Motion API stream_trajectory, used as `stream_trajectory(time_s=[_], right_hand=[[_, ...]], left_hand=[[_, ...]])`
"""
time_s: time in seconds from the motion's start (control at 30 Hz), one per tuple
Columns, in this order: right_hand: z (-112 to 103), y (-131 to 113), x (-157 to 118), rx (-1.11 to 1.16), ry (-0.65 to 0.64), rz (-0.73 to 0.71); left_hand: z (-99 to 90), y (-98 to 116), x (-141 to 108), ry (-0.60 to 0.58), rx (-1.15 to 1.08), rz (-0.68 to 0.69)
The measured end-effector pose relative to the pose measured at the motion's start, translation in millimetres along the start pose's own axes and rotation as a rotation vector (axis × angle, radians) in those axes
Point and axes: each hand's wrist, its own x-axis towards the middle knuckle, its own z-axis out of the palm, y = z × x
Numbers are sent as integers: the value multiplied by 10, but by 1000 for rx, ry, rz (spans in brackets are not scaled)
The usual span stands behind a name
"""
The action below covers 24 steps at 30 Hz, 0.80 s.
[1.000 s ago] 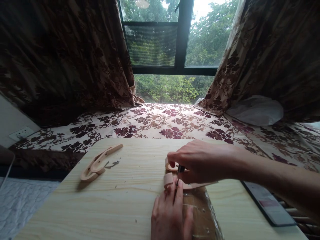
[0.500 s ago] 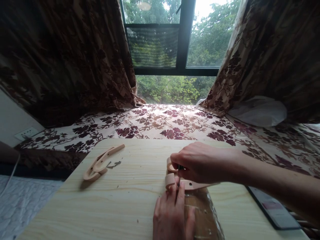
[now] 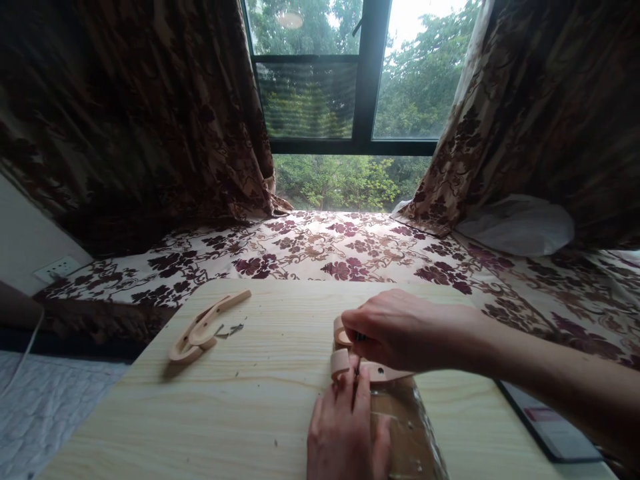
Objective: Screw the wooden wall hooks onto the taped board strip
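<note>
My right hand [image 3: 395,330] is closed round the dark handle of a small screwdriver [image 3: 359,337], most of it hidden by my fingers. Its thin shaft points down at a pale, curved wooden hook [image 3: 387,372] with a dark hole in it. My left hand [image 3: 340,427] presses and grips this hook, its fingertips close around the screwdriver's tip. Just behind lies another curled wooden piece [image 3: 340,328], partly covered by my right hand. Under my left hand and the hook is a brown, film-wrapped block [image 3: 400,427]. The tip's contact point is hidden.
Two similar curved wooden pieces [image 3: 200,328] lie at the left of the pale wooden table [image 3: 225,413], with several small screws [image 3: 231,331] beside them. A phone or tablet [image 3: 550,423] is at the right edge. Behind the table is a flower-patterned window seat [image 3: 345,247].
My right hand has turned slightly on the screwdriver, hiding more of its handle. My left hand stays in place on the hook. The whole view has shifted slightly.
</note>
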Motion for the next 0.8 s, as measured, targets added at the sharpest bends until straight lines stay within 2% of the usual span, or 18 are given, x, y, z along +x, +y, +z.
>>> stream_trajectory(time_s=[0.17,0.43,0.63,0.8], right_hand=[[60,-36,-55,36,53,8],[-20,-58,-119,94,4,-24],[44,-34,-122,78,5,-20],[-60,10,-184,54,42,6]], left_hand=[[5,51,-78,3,10,-27],[-32,18,-66,37,18,12],[-17,-3,-73,45,55,56],[13,-1,-88,47,86,86]])
